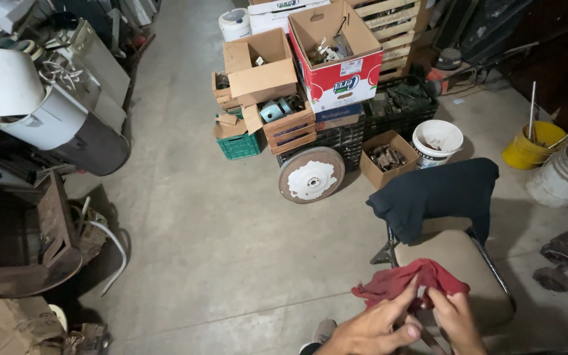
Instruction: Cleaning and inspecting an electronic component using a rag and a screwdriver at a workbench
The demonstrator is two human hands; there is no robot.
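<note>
Cluttered workshop, concrete floor (231,250) | left hand (373,327) and right hand (458,319) both pinched shut on red cloth (409,279) | cloth lay over tan chair seat (455,260) | dark garment (438,194) draped on backrest.

The red rag (407,281) is soft, matt woven cloth, crumpled into folds where the left hand (373,329) and right hand (458,321) pinch it. The chair seat (458,263) beneath has a smooth, matt tan cover on a dull metal frame. The dark garment (438,194) over the chair back is matt knitted cloth. The floor (218,223) is smooth grey concrete with a faint sheen. The cardboard boxes (261,66) are matt brown paperboard. The white bucket (436,141) and yellow bucket (527,150) are plastic. The round disc (310,175) looks like rusty painted metal.
</note>
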